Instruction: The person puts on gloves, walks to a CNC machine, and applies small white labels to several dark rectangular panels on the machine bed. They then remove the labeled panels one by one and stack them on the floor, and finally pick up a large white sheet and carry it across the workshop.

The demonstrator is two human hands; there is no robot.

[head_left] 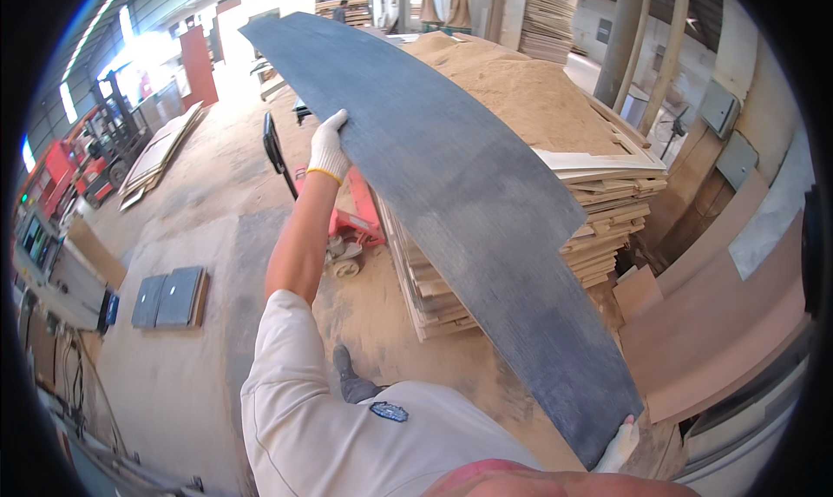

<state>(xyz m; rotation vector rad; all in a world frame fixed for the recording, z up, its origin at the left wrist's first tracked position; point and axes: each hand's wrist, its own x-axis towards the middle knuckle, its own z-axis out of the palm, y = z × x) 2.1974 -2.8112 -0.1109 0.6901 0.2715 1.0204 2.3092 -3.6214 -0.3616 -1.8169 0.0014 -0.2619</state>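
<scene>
A long dark grey board (pixel 442 158) stretches across the view from far left to near right, with a step cut into its right edge. My left hand (pixel 329 145), in a white knit glove with a yellow cuff, grips its left edge toward the far end. At the near right end, my right hand (pixel 620 445), also gloved, holds the board's corner; only part of it shows, with a bare fingertip on the edge. The board hangs in the air in front of a tall stack of wooden sheets (pixel 607 228), hiding part of it.
Sawdust (pixel 503 72) is heaped on the stack. Left of it stands a red pallet jack (pixel 356 210) with a black handle. Grey panels (pixel 171 297) lie on the floor to the left, near a machine (pixel 61 271). A forklift (pixel 104 163) is farther back; brown sheets (pixel 729 323) lean at right.
</scene>
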